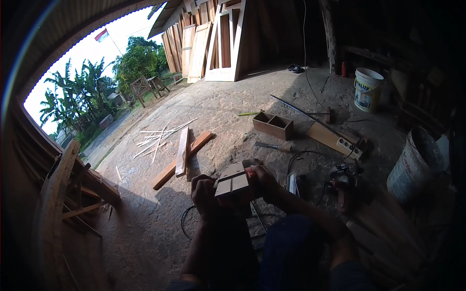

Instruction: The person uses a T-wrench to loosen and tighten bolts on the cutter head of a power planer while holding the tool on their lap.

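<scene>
Both hands grip a small pale wooden piece (231, 183) by its opposite sides, just above my lap. Grooves or seams run across its lit top face; its underside is lost in shadow. My left hand (203, 191) is closed round the left edge. The fingers of my right hand (264, 180) wrap the right side, next to a small orange-red spot that I cannot make out. Beyond the hands lie two crossed wooden boards (182, 153), a chisel (273, 146) and a wooden box with compartments (273, 125).
Thin wood strips (158, 136) are scattered ahead on the rough floor. A power strip (348, 148), cables and a dark power tool (343, 182) sit to the right, near two buckets (368, 89). A wooden frame (60, 194) stands at left; door panels (225, 43) lean at the back.
</scene>
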